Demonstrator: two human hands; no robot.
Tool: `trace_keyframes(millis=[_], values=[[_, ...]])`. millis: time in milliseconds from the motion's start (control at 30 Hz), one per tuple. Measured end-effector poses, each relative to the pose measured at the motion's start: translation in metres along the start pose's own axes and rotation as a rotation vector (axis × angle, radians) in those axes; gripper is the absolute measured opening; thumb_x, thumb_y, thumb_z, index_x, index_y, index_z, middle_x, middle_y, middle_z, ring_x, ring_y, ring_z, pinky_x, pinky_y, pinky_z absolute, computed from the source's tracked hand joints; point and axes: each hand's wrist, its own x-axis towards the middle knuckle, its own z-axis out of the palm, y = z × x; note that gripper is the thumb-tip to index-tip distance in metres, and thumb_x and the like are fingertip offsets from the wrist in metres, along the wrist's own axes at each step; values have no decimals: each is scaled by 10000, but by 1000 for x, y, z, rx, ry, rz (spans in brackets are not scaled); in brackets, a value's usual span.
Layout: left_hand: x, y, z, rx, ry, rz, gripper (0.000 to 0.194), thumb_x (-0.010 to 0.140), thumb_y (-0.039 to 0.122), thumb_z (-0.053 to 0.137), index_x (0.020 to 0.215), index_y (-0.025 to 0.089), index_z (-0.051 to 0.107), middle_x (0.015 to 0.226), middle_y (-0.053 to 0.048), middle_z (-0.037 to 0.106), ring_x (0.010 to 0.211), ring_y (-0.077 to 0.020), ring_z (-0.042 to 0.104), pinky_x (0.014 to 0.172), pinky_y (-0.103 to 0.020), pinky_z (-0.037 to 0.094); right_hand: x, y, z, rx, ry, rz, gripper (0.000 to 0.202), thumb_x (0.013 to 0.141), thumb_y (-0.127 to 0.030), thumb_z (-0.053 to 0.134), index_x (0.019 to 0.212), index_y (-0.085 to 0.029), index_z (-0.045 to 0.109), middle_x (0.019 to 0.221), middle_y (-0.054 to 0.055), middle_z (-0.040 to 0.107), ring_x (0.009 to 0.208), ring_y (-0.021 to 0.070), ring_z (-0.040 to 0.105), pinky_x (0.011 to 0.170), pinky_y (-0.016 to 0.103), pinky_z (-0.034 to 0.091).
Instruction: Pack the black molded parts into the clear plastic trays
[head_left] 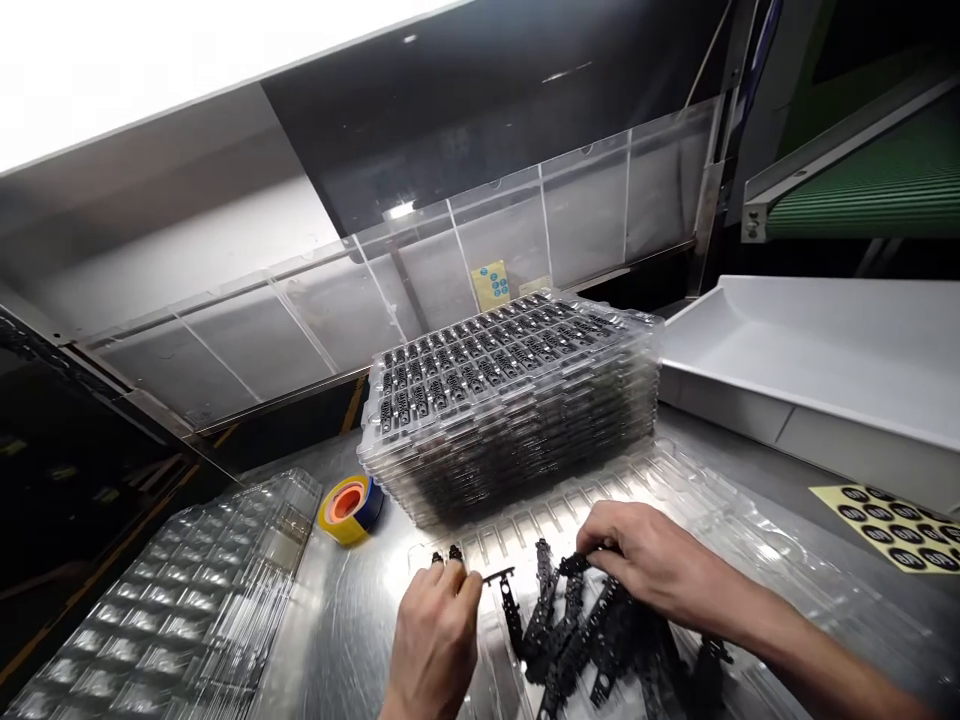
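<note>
A loose pile of black parts (566, 640) lies on a clear plastic tray (525, 525) at the lower middle. My left hand (439, 625) is closed on black parts just left of the pile, their dark ends showing beyond the fingers. At the pile's upper edge, my right hand (637, 555) pinches a black part (574, 564) between thumb and fingers. Behind both hands rises a stack of clear trays (510, 430), its top tray filled with rows of black parts (480, 365).
A yellow and blue tape roll (346, 508) stands left of the tall stack. More clear trays (172, 600) are stacked at the lower left. To the right are a white bin (795, 415), a sheet of round black stickers (889, 525) and a green conveyor (870, 195).
</note>
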Motion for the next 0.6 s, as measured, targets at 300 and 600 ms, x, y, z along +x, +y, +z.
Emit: trace_keyframes(millis=[300,600], values=[[-7,18,37,194,174,-115,240,762,-39,535,719,186,609,698,-37,586,630,-188,518,582,-310,370,16,-40,33,129,114,-120,181,835,-144,520,789,-197,687,823,9,672,784,159,600,716,264,450],[8,27,47,186,82,-156,304,854,-18,451,801,173,682,731,-52,621,666,-186,540,612,-321,367,15,-36,32,136,110,-63,184,810,-130,528,758,-198,690,810,4,674,778,161,597,710,269,436]])
